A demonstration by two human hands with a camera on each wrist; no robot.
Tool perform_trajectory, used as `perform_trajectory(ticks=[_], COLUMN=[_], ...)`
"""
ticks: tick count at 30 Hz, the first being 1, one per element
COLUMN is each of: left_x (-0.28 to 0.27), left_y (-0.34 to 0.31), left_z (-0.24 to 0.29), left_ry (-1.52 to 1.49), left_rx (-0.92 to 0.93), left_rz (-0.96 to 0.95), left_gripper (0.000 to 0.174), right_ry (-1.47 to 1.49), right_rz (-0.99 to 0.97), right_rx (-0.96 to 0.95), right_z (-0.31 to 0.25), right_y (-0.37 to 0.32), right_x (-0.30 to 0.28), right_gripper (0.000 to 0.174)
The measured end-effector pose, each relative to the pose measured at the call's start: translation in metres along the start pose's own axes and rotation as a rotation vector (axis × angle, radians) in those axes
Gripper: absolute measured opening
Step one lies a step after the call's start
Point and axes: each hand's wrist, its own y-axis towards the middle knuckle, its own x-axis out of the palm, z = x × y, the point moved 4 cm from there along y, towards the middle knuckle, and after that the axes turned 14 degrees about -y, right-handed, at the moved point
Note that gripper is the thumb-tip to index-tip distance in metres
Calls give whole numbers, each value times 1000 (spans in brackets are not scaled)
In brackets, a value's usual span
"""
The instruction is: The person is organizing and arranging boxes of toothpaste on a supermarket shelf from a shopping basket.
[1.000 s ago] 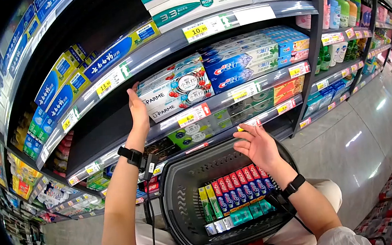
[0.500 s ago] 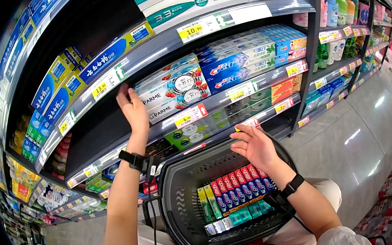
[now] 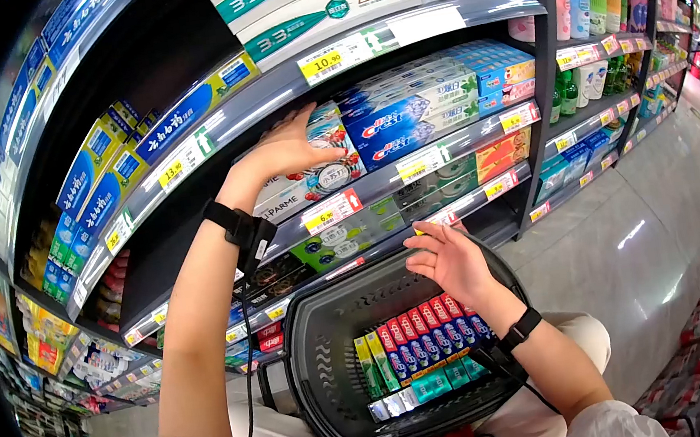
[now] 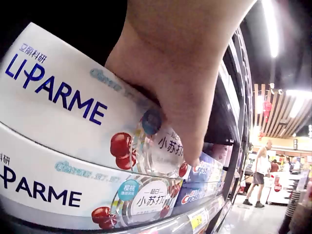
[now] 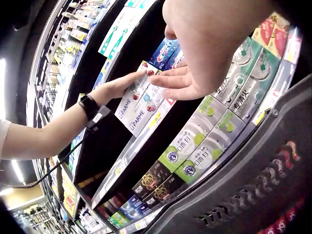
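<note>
Two stacked layers of white LI-PARME toothpaste boxes with cherry pictures stand on the middle shelf. My left hand reaches over the top box. In the left wrist view its thumb lies down the box's front near the right end, and the other fingers are hidden beyond the top edge. My right hand hovers above the basket's shelf-side rim, fingers loosely bent and holding nothing. Below it, the dark basket contains a row of red-and-blue toothpaste boxes, with green and teal ones beside them.
Blue Crest boxes adjoin the white ones on the right. A shelf edge with price tags runs close above the left hand. Green and black boxes line the lower shelf. Bottles stand farther right, beside the tiled aisle.
My left hand has moved from the left end of the LI-PARME boxes up and right over their top, thumb now across the front. The right hand stays nearly still.
</note>
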Motion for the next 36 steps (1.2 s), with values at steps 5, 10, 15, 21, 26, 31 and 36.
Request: perform_trajectory(ticks=[5,10,15,21,26,31,36], left_x=[6,5,6,11,13,12,11], left_y=[9,3,1,6,8,8,6], left_z=[-9,-3,1,6,7,6,6], left_ry=[-52,-64,-100,-83,-44,-79,-76], left_rx=[-9,88,212,276,261,290,286], left_rz=[34,39,70,20,12,-17,-44], left_gripper=[83,75,65,61,62,62,62], right_ry=[11,2,-14,-18,-19,-11,-11], right_rz=[-22,-22,-12,-31,-20,-10,-17], right_rx=[-18,5,6,9,2,-9,-17], right_z=[-5,1,0,3,1,-3,-3], right_y=[1,1,-1,-1,-3,-5,-5], right_x=[6,6,8,10,9,8,8], right_gripper=[44,44,46,47,45,44,44])
